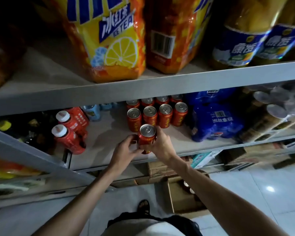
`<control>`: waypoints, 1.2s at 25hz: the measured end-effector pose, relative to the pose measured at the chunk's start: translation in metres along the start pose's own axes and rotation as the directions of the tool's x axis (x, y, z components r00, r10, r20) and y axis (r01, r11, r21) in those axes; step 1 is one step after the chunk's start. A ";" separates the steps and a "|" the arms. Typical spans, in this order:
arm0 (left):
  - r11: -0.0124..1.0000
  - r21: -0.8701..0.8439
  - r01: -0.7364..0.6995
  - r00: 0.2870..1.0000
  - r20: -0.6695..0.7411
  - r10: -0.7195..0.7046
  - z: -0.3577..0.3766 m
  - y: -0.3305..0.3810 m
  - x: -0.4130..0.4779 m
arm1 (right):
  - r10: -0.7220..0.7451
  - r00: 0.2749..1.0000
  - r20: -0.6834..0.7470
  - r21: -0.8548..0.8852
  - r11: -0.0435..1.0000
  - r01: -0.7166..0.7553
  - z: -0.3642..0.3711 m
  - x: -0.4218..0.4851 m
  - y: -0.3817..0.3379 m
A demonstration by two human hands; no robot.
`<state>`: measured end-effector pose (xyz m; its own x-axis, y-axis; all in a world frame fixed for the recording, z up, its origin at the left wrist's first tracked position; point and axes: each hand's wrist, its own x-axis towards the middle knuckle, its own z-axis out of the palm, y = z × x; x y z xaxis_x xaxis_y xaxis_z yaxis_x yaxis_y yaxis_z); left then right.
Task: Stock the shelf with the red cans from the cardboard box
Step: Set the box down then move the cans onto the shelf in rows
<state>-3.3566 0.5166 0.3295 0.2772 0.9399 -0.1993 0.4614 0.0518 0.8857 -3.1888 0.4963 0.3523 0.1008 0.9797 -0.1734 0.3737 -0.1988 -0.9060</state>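
— Eight cans stand on the shelf already, two rows of four, as far as I can see. Where's the one being worked?

— Up front. Both hands are closed on one can: right hand wrapped round its right side, left hand pinching it low on the left. It's upright, top showing, just ahead of the front row's left end.

— Set down or in the air?

— Hard to tell. Its base is hidden behind the fingers, and there seems to be a second red can under it, mostly covered.

— So which step is it?

— Placing, I'd say: starting a third row nearer the shelf edge.

— And the box?

— The box sits open on the floor below the shelf, near the person's foot. A few can tops show inside, so more remain.

— What does the next move call for?

— Seat the can flat, line it up with the row behind, let go without knocking neighbours. The red bottles to the left and the blue pack on the right leave room between them. Then reach down to the box again.
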 end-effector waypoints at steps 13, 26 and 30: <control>0.948 0.306 0.084 0.992 -0.119 -0.049 -0.002 -0.050 0.027 | -0.094 0.992 -0.084 -0.074 0.993 0.088 0.058 0.029 0.027; 0.960 0.276 0.054 0.995 -0.099 -0.028 -0.005 -0.051 0.054 | -0.140 0.983 -0.121 -0.122 0.985 0.125 0.056 0.045 0.027; 0.961 0.275 0.031 0.994 -0.105 -0.002 -0.005 -0.052 0.056 | -0.148 0.982 -0.120 -0.122 0.984 0.133 0.055 0.045 0.024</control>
<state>-3.3693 0.5680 0.2748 0.1860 0.9701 -0.1557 0.6840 -0.0141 0.7293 -3.2261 0.5370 0.3015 0.1545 0.9879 0.0103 0.4934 -0.0681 -0.8671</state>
